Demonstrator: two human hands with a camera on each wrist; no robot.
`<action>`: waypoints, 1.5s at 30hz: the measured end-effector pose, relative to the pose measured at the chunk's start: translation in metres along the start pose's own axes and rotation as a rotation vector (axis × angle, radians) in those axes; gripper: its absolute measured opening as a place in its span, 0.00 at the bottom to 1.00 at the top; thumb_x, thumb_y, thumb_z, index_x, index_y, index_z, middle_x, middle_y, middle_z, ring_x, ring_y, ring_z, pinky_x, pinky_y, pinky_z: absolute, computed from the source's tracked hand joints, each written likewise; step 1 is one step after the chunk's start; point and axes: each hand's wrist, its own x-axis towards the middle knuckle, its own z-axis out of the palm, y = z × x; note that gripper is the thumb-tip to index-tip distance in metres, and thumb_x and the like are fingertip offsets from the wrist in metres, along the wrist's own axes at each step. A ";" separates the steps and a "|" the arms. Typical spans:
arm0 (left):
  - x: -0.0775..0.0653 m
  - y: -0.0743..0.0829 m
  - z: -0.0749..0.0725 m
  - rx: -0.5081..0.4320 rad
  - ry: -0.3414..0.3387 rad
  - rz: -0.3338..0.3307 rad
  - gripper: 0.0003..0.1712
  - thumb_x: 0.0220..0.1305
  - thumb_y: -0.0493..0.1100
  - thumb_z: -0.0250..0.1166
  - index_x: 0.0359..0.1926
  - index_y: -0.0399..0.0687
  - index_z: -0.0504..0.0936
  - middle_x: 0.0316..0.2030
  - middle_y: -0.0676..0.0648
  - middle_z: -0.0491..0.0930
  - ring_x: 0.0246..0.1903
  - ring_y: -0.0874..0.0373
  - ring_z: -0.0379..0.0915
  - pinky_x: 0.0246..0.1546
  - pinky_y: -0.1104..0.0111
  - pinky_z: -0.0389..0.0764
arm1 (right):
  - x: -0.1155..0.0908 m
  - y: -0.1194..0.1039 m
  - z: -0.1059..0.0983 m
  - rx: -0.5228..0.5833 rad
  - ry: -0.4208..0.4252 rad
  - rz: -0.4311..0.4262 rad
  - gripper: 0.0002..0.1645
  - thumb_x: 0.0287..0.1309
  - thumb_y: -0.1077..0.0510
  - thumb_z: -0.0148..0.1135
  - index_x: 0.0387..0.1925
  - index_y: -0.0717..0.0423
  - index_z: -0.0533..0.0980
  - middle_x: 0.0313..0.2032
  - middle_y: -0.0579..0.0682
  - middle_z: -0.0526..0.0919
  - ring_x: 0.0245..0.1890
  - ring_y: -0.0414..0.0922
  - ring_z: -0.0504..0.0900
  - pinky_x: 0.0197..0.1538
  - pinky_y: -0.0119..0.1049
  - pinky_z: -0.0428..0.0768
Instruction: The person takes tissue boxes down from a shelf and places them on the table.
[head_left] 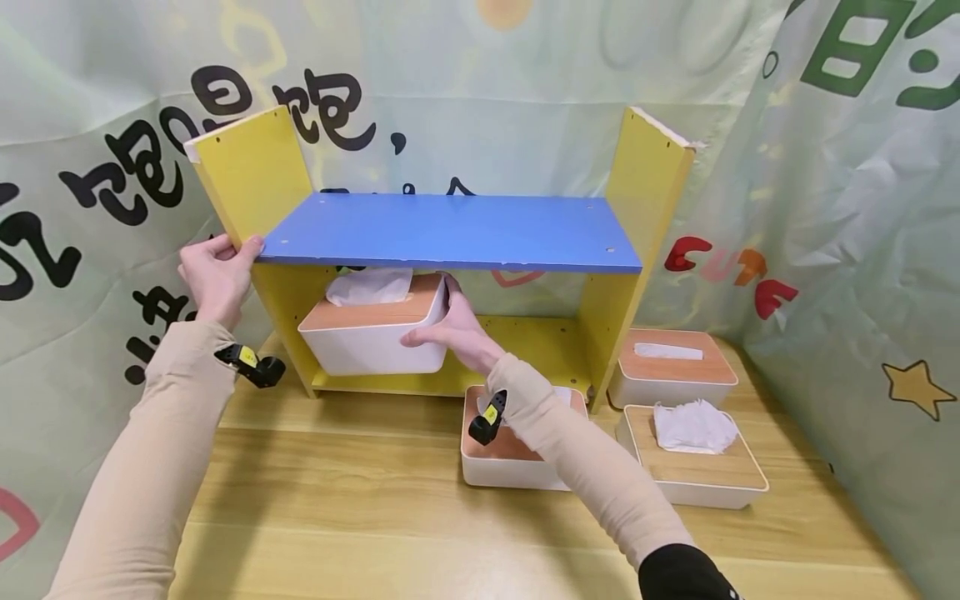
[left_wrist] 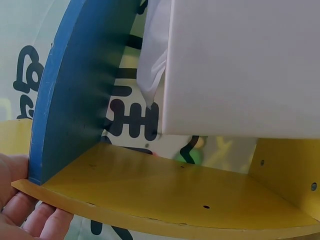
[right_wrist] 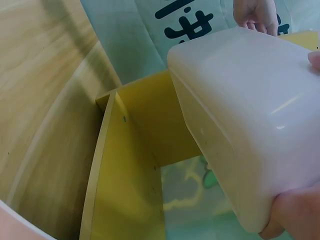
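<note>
A white tissue box [head_left: 375, 350] with a wood-look lid and a tissue sticking out is held in the lower bay of a small shelf unit, beneath its blue board [head_left: 450, 229]. My right hand [head_left: 462, 332] grips the box by its right end, thumb on the front face and fingers round the far side. In the right wrist view the box's white underside [right_wrist: 235, 70] shows above the yellow bottom board [right_wrist: 132, 185]. My left hand [head_left: 217, 275] holds the front edge of the yellow left side panel [left_wrist: 150, 195], where the blue board meets it.
Below my right forearm, a tissue box [head_left: 510, 475] sits on the wooden table [head_left: 322, 500] before the shelf. Two more stand to the right: one box [head_left: 675, 392] beside the unit, another [head_left: 697, 492] nearer. A printed cloth [head_left: 480, 150] hangs behind.
</note>
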 end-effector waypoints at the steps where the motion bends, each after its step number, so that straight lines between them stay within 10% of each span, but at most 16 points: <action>1: 0.000 0.000 0.000 -0.003 -0.002 0.001 0.28 0.63 0.50 0.70 0.62 0.47 0.80 0.12 0.80 0.71 0.27 0.82 0.74 0.36 0.85 0.74 | -0.001 0.000 0.001 0.002 -0.002 0.002 0.77 0.40 0.61 0.79 0.81 0.51 0.35 0.82 0.51 0.39 0.81 0.45 0.45 0.80 0.44 0.57; 6: 0.000 0.000 -0.001 0.000 -0.007 -0.007 0.28 0.63 0.51 0.70 0.62 0.47 0.80 0.13 0.81 0.71 0.46 0.83 0.73 0.39 0.84 0.73 | -0.008 0.001 0.006 -0.001 0.007 0.014 0.79 0.38 0.62 0.80 0.81 0.51 0.36 0.82 0.50 0.40 0.81 0.46 0.46 0.80 0.45 0.57; 12: 0.000 0.000 -0.002 0.026 -0.018 -0.011 0.29 0.63 0.52 0.70 0.63 0.48 0.79 0.12 0.81 0.69 0.73 0.72 0.50 0.44 0.82 0.70 | -0.019 0.003 0.012 0.015 0.035 0.031 0.80 0.35 0.63 0.81 0.81 0.49 0.37 0.81 0.49 0.43 0.80 0.47 0.50 0.79 0.47 0.58; 24: 0.000 0.000 -0.002 0.036 -0.013 -0.013 0.29 0.62 0.53 0.70 0.62 0.49 0.80 0.12 0.81 0.70 0.49 0.76 0.73 0.40 0.83 0.73 | -0.045 0.011 0.026 0.038 0.095 0.029 0.78 0.31 0.64 0.82 0.80 0.48 0.43 0.73 0.52 0.61 0.66 0.51 0.67 0.72 0.46 0.69; 30: 0.001 0.000 -0.002 0.042 -0.014 -0.004 0.28 0.63 0.53 0.70 0.62 0.48 0.81 0.12 0.81 0.70 0.65 0.74 0.62 0.40 0.82 0.71 | -0.056 0.016 0.031 0.049 0.111 0.004 0.77 0.31 0.64 0.81 0.79 0.46 0.44 0.69 0.52 0.64 0.61 0.51 0.69 0.66 0.46 0.73; 39: 0.001 -0.001 -0.002 0.026 -0.014 0.013 0.29 0.62 0.51 0.70 0.62 0.46 0.80 0.12 0.80 0.71 0.27 0.82 0.72 0.35 0.84 0.73 | -0.066 0.030 0.043 0.030 0.126 0.022 0.79 0.29 0.63 0.83 0.80 0.46 0.43 0.71 0.52 0.61 0.63 0.51 0.68 0.67 0.47 0.74; 45: 0.000 0.000 -0.001 0.028 -0.009 0.009 0.28 0.63 0.51 0.70 0.62 0.46 0.81 0.12 0.80 0.71 0.41 0.80 0.72 0.37 0.83 0.72 | -0.072 0.035 0.049 0.022 0.133 0.039 0.80 0.28 0.62 0.84 0.79 0.41 0.45 0.72 0.51 0.59 0.64 0.52 0.68 0.62 0.46 0.77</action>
